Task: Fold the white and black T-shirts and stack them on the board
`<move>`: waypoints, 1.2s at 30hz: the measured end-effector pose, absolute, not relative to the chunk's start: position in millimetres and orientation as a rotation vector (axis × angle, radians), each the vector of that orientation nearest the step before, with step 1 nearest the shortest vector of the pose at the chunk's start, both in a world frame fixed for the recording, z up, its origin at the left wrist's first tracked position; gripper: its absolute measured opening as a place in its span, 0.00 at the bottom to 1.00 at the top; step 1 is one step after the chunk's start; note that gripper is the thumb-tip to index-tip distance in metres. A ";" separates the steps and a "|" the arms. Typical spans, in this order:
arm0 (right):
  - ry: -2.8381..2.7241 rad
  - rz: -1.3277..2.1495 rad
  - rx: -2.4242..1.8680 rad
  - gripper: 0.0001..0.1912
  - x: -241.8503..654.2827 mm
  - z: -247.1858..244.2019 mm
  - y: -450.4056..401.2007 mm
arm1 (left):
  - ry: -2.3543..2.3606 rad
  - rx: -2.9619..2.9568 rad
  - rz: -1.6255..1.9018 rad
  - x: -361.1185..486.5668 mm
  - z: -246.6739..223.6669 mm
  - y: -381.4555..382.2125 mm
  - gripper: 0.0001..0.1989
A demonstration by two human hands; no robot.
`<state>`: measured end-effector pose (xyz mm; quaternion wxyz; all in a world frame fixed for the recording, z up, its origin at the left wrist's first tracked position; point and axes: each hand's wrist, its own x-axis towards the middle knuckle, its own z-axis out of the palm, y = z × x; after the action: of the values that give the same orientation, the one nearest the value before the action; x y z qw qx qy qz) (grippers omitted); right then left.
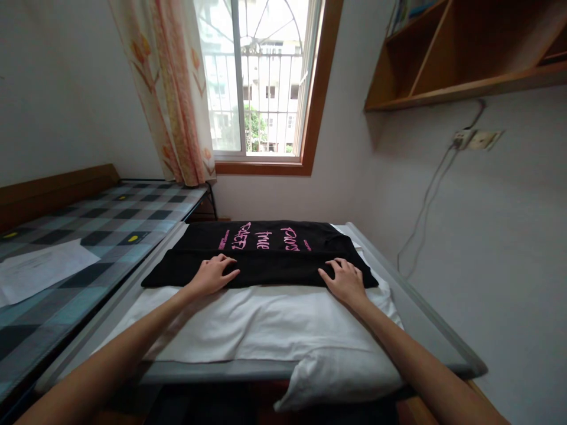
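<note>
A black garment (266,268) with pink lettering, probably a T-shirt, lies across the table with its near part folded over. My left hand (213,274) rests on the left of the folded part, fingers spread. On the right of the same fold lies my right hand (345,277), its fingers also apart. Neither hand grips the cloth. Beneath the black garment is a white cloth (266,321), spread flat with some wrinkles. One white piece (339,372) of it hangs over the table's near edge.
The grey-edged table (221,370) stands between a checked bed (146,206) on the left and a wall on the right. Papers (48,265) lie on the bed. A wooden shelf (460,88) and a socket (478,140) with hanging cable are at right. Behind are a window (266,88) and curtain (172,100).
</note>
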<state>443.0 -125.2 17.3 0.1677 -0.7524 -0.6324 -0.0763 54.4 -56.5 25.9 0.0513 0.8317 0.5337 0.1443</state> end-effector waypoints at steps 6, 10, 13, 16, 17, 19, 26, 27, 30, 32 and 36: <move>-1.781 -0.170 -2.184 0.15 421.3 42.4 -68.8 | 1.761 2.430 0.619 41.7 30.4 -3.4 0.15; -1.792 -0.194 -2.144 0.15 415.3 29.8 -50.5 | 1.822 2.505 0.627 35.1 14.6 -2.6 0.14; -1.826 -0.172 -2.004 0.15 425.0 20.1 -50.5 | 1.785 2.524 0.607 28.3 11.5 -6.0 0.16; -1.868 -0.083 -1.832 0.12 439.1 16.4 -53.2 | 1.911 2.468 0.577 21.8 11.8 -4.8 0.17; -1.878 -0.048 -1.792 0.11 442.8 15.9 -53.6 | 1.985 2.421 0.559 20.1 11.5 -3.6 0.18; -1.891 0.007 -1.743 0.10 447.4 15.0 -53.6 | 2.125 2.314 0.508 17.8 10.1 -1.5 0.21; -1.914 -0.012 -1.740 0.16 442.5 9.2 -52.7 | 2.158 2.280 0.275 17.5 5.5 -0.9 0.30; -1.932 -0.009 -1.770 0.17 441.1 8.3 -53.2 | 2.160 2.281 0.276 17.5 5.1 -1.0 0.30; -1.982 -0.018 -1.822 0.19 438.5 7.6 -54.4 | 2.170 2.271 0.305 17.1 4.2 -0.8 0.29; -1.971 -0.050 -1.776 0.18 438.6 8.8 -54.4 | 2.177 2.251 0.329 16.9 4.7 -1.0 0.28; -1.936 -0.098 -1.711 0.19 439.3 9.1 -53.2 | 2.046 2.368 0.466 22.0 9.4 -6.1 0.24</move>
<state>439.3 -53.2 9.1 0.2743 -0.6364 -0.7200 -0.0365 22.0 -6.1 9.4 -0.0111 0.7484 0.6466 0.1474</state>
